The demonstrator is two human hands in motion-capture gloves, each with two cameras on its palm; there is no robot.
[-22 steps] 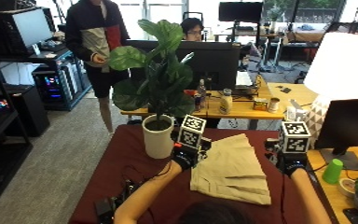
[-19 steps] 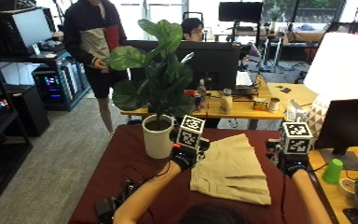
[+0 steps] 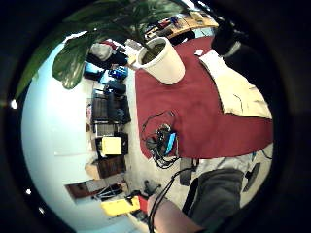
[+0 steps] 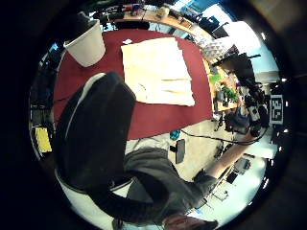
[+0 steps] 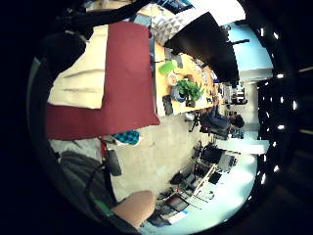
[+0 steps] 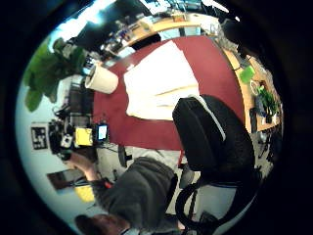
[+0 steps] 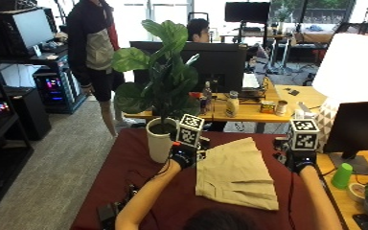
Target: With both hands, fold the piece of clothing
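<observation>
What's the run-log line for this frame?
stage: mid-fold | beige garment folded, flat on red tablecloth | left hand at its left edge | right hand off its right | grips: unclear | potted plant left

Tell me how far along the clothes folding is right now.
Partly done, it seems: the beige garment lies flat on the red tablecloth with layered edges. Nothing is in hand; the left hand and right hand sit at its sides without gripping. Further folds probably remain.
</observation>
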